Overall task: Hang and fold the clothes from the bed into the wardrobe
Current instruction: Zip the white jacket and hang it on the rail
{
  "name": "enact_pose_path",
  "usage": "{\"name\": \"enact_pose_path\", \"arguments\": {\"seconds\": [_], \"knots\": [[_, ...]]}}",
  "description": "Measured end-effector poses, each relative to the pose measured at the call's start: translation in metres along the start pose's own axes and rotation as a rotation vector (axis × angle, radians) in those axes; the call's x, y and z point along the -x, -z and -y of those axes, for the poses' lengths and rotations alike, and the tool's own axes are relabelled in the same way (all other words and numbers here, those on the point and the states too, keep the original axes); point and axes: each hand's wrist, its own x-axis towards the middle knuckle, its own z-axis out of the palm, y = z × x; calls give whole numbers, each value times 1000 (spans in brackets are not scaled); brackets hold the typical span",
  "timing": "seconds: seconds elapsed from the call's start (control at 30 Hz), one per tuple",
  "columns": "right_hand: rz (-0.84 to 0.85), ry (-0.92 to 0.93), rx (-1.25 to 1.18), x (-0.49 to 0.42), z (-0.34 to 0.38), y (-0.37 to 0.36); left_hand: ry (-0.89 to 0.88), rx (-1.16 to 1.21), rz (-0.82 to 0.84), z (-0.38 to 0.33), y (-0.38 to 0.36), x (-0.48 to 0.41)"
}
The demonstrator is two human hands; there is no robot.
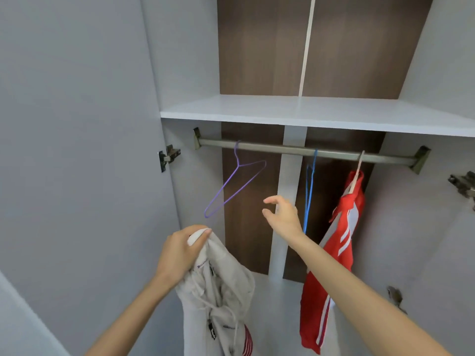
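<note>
Grey hoodie (218, 286) is gripped at its top edge by the left hand (180, 250), fingers clamped on the fabric; the rest hangs at 6 o'clock from the fist. Right hand (281, 214) is held spread, nothing in it. Purple wire hanger (235, 179) is seen tilted on the rail (295, 149), at 10 o'clock from the right hand, not touched. Blue hanger (309, 186) is just beside that hand at 3 o'clock. Red garment (336, 242) is hung further right.
</note>
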Motion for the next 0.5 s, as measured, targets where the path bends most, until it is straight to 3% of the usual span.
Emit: {"name": "enact_pose_path", "arguments": {"seconds": [0.1,0.17,0.3,0.5], "knots": [[-283,-5,312,-36,-20,-3,1,-7,52,11,-20,-30],[-358,-85,389,-56,-34,-1,-9,-31,83,17,-36,-51],[-310,-298,365,-93,-58,-1,-35,-34,194,26,-67,-88],[-255,-490,43,-139,-81,4,-60,-17,265,46,-99,-135]]}}
